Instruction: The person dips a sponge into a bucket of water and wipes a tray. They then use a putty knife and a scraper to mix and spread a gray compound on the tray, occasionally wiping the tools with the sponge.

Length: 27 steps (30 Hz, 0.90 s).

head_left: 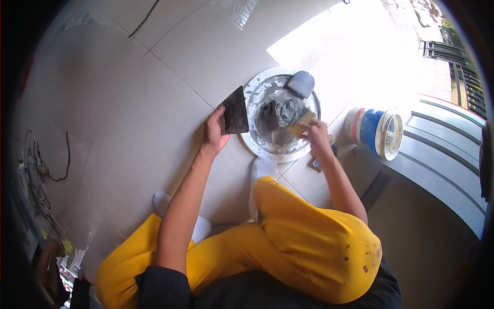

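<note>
My left hand is closed on a dark flat rectangular plate, held up just left of a round tray. My right hand grips a yellowish scraper over the right part of the tray. The round tray is pale and smeared with grey material. A heap of wet grey paste lies in its middle, close to the scraper's edge. On the tray's upper rim rests a grey rounded piece. The fingertips of my right hand are partly hidden behind the scraper.
A blue and white bucket lies on its side at the right, beside grey metal slats. A small tool is on the floor under my right forearm. Cables lie at the far left. My socked foot touches the tray's near side.
</note>
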Each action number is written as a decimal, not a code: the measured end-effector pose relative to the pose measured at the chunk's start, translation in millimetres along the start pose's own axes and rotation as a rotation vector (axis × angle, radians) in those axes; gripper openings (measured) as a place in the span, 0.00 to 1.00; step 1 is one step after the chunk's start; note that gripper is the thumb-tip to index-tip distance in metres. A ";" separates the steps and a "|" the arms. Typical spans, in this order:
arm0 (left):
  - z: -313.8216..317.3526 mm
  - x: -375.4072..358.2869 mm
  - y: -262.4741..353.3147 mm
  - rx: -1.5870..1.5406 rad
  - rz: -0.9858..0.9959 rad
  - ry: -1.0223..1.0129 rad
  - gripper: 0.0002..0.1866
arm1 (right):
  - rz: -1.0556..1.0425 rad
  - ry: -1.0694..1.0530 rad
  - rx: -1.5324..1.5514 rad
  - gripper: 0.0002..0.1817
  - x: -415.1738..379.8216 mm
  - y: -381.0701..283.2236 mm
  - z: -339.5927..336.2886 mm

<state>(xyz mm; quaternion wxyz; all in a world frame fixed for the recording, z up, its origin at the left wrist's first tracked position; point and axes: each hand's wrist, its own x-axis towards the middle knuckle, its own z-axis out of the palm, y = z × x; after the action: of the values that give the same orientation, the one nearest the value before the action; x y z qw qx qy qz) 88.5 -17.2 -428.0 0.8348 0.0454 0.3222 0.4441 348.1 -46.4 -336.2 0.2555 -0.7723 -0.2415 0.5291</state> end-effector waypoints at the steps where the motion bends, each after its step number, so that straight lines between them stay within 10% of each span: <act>1: -0.6 -0.2 -0.7 -0.004 0.004 0.007 0.26 | -0.150 -0.015 -0.295 0.09 0.8 -15.2 -5.3; 3: -4.3 1.4 -2.1 -0.002 0.014 0.000 0.26 | -0.915 0.320 -1.116 0.12 -9.8 -18.4 10.8; 6: -0.3 1.8 -0.5 -0.031 0.014 -0.013 0.21 | -1.282 -0.056 -1.460 0.14 -17.8 17.6 16.9; 9: -3.4 1.6 -0.3 -0.067 0.011 -0.012 0.16 | -0.972 -0.155 -1.404 0.15 -6.9 -32.2 12.0; 14: -0.7 0.9 -1.8 -0.083 0.024 -0.005 0.14 | -1.006 -0.327 -1.460 0.17 1.7 -13.0 12.6; 17: -6.6 2.7 -5.2 -0.116 0.001 0.003 0.14 | -1.206 -0.062 -1.425 0.22 9.8 -21.9 16.6; 21: -2.0 -1.0 -3.1 -0.094 0.020 0.009 0.13 | -0.946 -0.360 -1.484 0.20 8.3 -40.9 15.6; 25: 8.0 -3.5 -1.7 -0.071 0.036 -0.013 0.13 | -1.213 -0.232 -1.520 0.19 1.5 -19.7 21.5; 27: 9.7 -8.4 2.8 -0.063 0.049 0.033 0.13 | -1.001 -0.246 -1.331 0.18 -1.4 -29.8 10.0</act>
<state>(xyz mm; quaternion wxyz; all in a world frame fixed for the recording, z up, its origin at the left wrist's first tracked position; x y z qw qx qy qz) 88.7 -19.9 -415.1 0.8192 0.0199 0.3206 0.4751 335.1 -23.4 -319.0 -0.0767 -0.5004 -0.8432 0.1809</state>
